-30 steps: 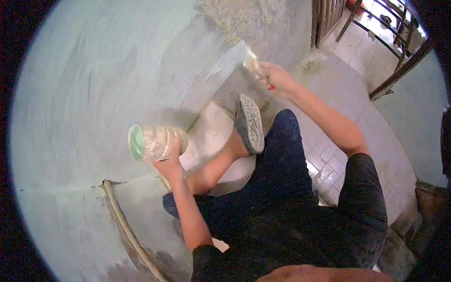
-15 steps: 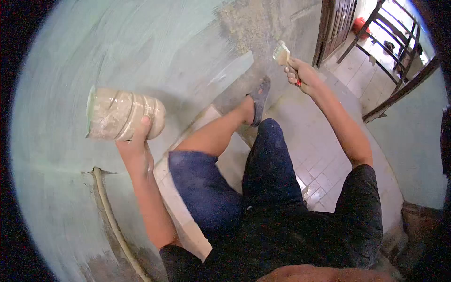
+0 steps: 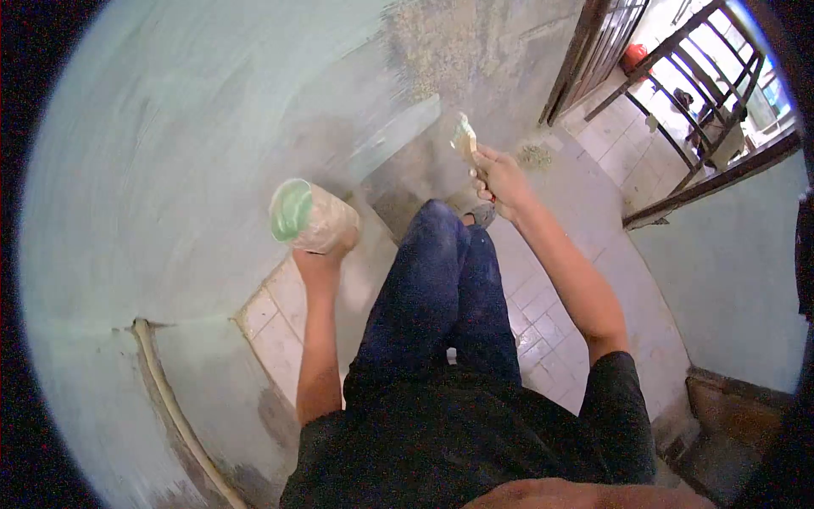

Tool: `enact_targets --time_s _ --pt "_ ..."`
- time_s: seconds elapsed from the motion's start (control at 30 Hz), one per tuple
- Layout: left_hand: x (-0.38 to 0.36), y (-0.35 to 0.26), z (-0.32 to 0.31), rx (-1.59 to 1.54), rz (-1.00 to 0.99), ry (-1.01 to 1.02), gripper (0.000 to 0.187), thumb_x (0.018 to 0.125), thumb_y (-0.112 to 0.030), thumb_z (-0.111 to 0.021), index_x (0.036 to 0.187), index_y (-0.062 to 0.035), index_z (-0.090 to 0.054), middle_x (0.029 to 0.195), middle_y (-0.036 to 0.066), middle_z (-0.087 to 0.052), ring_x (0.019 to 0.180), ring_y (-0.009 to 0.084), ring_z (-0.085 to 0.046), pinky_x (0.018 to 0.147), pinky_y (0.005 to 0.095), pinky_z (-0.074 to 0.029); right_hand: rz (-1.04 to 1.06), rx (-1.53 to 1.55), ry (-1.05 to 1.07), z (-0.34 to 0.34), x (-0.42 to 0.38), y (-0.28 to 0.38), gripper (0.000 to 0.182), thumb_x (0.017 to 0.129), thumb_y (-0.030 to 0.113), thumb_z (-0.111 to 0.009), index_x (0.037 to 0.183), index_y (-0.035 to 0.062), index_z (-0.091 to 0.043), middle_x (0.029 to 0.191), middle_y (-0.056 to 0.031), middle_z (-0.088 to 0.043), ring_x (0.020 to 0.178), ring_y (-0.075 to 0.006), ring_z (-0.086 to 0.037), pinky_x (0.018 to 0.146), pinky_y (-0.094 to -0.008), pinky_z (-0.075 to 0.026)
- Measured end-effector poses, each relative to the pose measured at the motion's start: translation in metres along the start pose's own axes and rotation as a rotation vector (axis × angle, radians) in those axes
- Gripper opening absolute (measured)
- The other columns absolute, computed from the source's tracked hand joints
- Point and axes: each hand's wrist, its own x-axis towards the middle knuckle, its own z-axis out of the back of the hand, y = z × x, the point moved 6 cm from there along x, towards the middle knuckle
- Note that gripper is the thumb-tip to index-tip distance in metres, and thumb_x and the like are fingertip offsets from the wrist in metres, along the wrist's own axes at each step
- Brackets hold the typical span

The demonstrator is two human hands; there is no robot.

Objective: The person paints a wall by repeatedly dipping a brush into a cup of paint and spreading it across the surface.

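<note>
1. The left hand (image 3: 320,254) has its fingers closed around a cut plastic bottle (image 3: 312,217) of green paint, held near the wall (image 3: 170,127).
2. The right hand (image 3: 502,180) has its fingers closed around a paintbrush (image 3: 464,137), bristles up beside the wall's bare patch.

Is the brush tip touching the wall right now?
Cannot tell. In the head view the paintbrush in the right hand shows green bristles overlapping the wall, but motion blur hides any contact or gap.
</note>
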Motion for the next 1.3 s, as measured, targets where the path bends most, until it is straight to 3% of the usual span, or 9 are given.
enact_targets --time_s 0.4,0.47,0.53,0.67,0.83,0.97,1.07,1.13,1.3 --pt "0.047 0.098 -0.050 0.209 -0.072 0.141 0.067 0.069 -0.014 -0.095 0.126 -0.0012 -0.062 0.119 0.009 -0.068 0.108 0.0246 -0.065 0.101 0.0378 -0.049 0.242 -0.086 -0.423 0.001 0.175 -0.023 0.038 0.106 0.026 -0.058 0.138 0.0081 -0.064 0.079 0.0020 -0.055 0.057 -0.0068 -0.046 0.048 -0.0245 -0.036" --pt "0.054 0.103 -0.048 0.152 -0.094 0.102 0.071 0.068 -0.014 -0.095 0.129 -0.0017 -0.060 0.123 0.009 -0.066 0.111 0.0245 -0.064 0.102 0.0373 -0.048 0.384 -0.386 -0.637 -0.001 0.199 -0.024 0.037 0.105 0.029 -0.058 0.133 0.0059 -0.068 0.075 0.0005 -0.057 0.059 -0.0080 -0.049 0.050 -0.0281 -0.039" --pt "0.059 0.119 -0.043 0.225 -0.043 0.115 0.070 0.069 -0.008 -0.092 0.130 -0.0019 -0.059 0.126 0.013 -0.067 0.116 0.0272 -0.065 0.104 0.0436 -0.051 0.390 -0.417 -0.670 -0.016 0.214 -0.063 0.037 0.105 0.030 -0.059 0.131 0.0047 -0.069 0.072 0.0002 -0.058 0.060 -0.0080 -0.050 0.051 -0.0294 -0.040" --pt "0.057 0.158 -0.040 0.233 0.018 0.199 0.075 0.068 -0.017 -0.095 0.132 -0.0027 -0.057 0.126 0.010 -0.065 0.115 0.0261 -0.063 0.104 0.0392 -0.048 0.443 -0.464 -0.691 -0.075 0.165 -0.085 0.037 0.105 0.028 -0.060 0.128 0.0018 -0.070 0.068 0.0008 -0.056 0.064 -0.0077 -0.049 0.055 -0.0318 -0.041" --pt "0.042 0.169 -0.040 0.413 -0.063 0.125 0.076 0.064 -0.013 -0.094 0.131 -0.0033 -0.060 0.128 0.013 -0.068 0.115 0.0285 -0.066 0.104 0.0431 -0.052 0.369 -0.495 -0.223 -0.073 0.134 -0.114 0.032 0.104 0.023 -0.061 0.124 0.0009 -0.071 0.072 0.0002 -0.061 0.066 -0.0088 -0.052 0.058 -0.0315 -0.043" --pt "0.031 0.166 -0.033 0.324 0.039 0.139 0.075 0.065 -0.015 -0.095 0.130 -0.0023 -0.060 0.127 0.011 -0.066 0.115 0.0269 -0.064 0.104 0.0415 -0.049 0.218 -0.495 -0.520 0.000 0.157 -0.066 0.031 0.104 0.024 -0.061 0.122 0.0023 -0.073 0.076 -0.0008 -0.061 0.061 -0.0096 -0.053 0.052 -0.0291 -0.043" --pt "0.020 0.165 -0.030 0.263 0.104 0.145 0.075 0.065 -0.017 -0.096 0.129 -0.0017 -0.060 0.126 0.009 -0.065 0.115 0.0259 -0.062 0.104 0.0404 -0.048 0.362 -0.226 -0.568 0.006 0.186 -0.034 0.034 0.104 0.028 -0.060 0.121 0.0033 -0.074 0.069 0.0006 -0.058 0.059 -0.0089 -0.052 0.051 -0.0287 -0.043" --pt "0.018 0.176 -0.026 0.212 0.231 0.144 0.075 0.065 -0.017 -0.097 0.128 -0.0015 -0.060 0.126 0.010 -0.065 0.114 0.0261 -0.062 0.104 0.0404 -0.048 0.431 -0.340 -0.630 -0.010 0.198 -0.025 0.034 0.104 0.029 -0.058 0.124 0.0053 -0.074 0.063 -0.0049 -0.059 0.058 -0.0117 -0.054 0.052 -0.0333 -0.044" --pt "0.017 0.159 -0.016 0.375 0.035 0.023 0.078 0.064 -0.016 -0.097 0.131 -0.0015 -0.059 0.127 0.013 -0.065 0.114 0.0280 -0.063 0.103 0.0431 -0.050 0.537 -0.582 -0.581 -0.090 0.157 -0.068 0.036 0.101 0.023 -0.059 0.130 0.0046 -0.068 0.072 -0.0212 -0.067 0.061 -0.0212 -0.060 0.060 -0.0423 -0.048"
